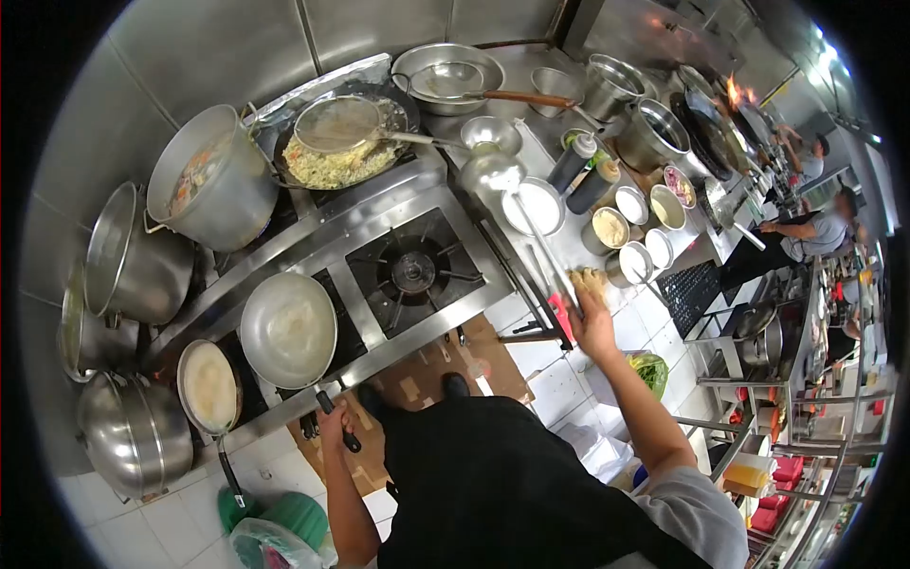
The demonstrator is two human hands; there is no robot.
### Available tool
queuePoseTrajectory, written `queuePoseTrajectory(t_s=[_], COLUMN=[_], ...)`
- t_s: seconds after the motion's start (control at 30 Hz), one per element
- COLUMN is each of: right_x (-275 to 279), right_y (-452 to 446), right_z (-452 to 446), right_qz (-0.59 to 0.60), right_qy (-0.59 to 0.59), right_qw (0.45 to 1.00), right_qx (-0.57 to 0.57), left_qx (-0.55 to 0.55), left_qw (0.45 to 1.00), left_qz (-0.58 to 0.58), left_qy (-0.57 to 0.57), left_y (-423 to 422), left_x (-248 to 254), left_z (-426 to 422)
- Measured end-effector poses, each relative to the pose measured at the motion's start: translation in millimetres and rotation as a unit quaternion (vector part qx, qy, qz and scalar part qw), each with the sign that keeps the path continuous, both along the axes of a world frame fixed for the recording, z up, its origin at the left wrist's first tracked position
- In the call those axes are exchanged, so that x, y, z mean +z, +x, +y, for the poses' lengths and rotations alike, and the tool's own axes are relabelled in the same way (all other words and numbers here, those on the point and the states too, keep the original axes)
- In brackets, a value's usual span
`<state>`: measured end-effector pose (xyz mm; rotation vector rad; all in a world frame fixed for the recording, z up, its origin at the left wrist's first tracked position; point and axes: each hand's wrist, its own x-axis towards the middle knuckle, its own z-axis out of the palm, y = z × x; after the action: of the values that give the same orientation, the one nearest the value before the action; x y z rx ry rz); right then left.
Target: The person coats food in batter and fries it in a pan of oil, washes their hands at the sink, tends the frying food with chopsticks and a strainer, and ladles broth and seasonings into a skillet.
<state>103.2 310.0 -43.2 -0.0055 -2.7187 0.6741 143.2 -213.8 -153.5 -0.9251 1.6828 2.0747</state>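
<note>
My left hand (335,423) is wrapped round the black handle of a frying pan (288,332), which sits on a front burner. A thin, shiny layer covers part of the pan's bottom. My right hand (593,325) is closed at the end of the long handle of a metal ladle (493,174). The ladle's bowl is over the counter edge, near a white-filled bowl (533,207). At my right fingertips shows a yellowish, crumpled thing (590,283) that I cannot make out.
A smaller pan (209,384) with pale content is at the left. Behind are a large stockpot (213,175) and a wok of fried rice (341,166) with a strainer (338,123) over it. Squeeze bottles (573,161) and several ingredient tins (607,230) line the counter. Co-workers (823,232) stand at right.
</note>
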Motion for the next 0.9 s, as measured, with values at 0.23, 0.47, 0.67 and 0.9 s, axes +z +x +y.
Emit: queuePoseTrajectory(t_s=[0.23, 0.47, 0.67, 0.9], right_x=[-28, -38, -39, -86], right_y=[-78, -133, -56, -14], right_z=[48, 51, 23, 43], right_qz=[-0.033, 0.000, -0.249, -0.197], right_qy=[-0.024, 0.107, 0.116, 0.042], right_qw=[0.998, 0.992, 0.961, 0.979], right_qx=[-0.047, -0.071, -0.044, 0.001], left_qx=[-0.008, 0.098, 0.138, 0.189], left_qw=[0.998, 0.989, 0.963, 0.958], left_qz=[-0.044, -0.071, -0.005, -0.026], left_qy=[0.041, 0.088, 0.233, 0.213], left_y=[18, 21, 50, 67], left_x=[-3, -9, -37, -159], left_z=[-17, -24, -32, -65])
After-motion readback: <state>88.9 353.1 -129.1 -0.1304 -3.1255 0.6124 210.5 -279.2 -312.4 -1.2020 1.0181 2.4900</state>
